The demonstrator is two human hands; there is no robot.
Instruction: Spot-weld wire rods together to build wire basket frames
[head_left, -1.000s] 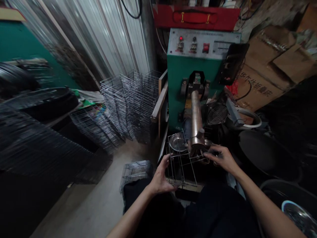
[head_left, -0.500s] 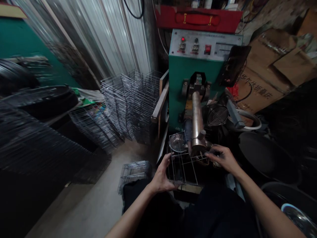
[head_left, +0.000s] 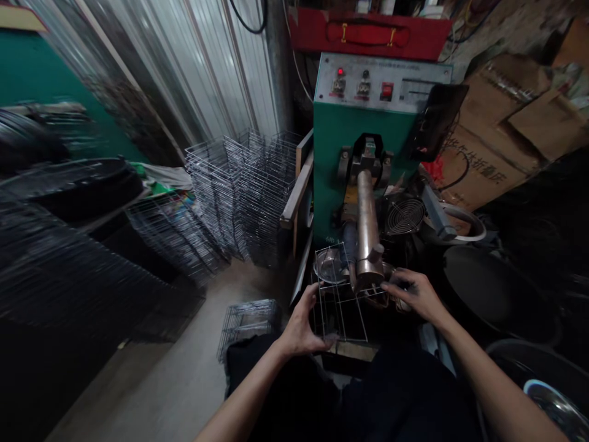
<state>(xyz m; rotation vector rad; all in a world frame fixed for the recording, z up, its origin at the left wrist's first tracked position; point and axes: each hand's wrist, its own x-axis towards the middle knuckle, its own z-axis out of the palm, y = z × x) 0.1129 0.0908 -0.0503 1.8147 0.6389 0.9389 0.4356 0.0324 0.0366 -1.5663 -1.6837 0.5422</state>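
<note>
A thin wire frame (head_left: 341, 312) sits at the lower tip of the copper-coloured cylinder (head_left: 368, 221) on a green machine (head_left: 335, 147). My left hand (head_left: 304, 328) holds the frame's left side, thumb and fingers curved around the wires. On the other side, my right hand (head_left: 411, 293) pinches the frame's right end beside the cylinder's tip. Behind the frame's upper part is a round metal dish (head_left: 330, 266). The exact contact between frame and cylinder is too dark to make out.
Stacks of bent wire racks (head_left: 237, 193) stand left of the machine. A smaller wire stack (head_left: 248, 322) is by my left knee. Cardboard (head_left: 488, 147), a round fan grille (head_left: 405, 215) and a dark round pan (head_left: 483, 285) lie to the right.
</note>
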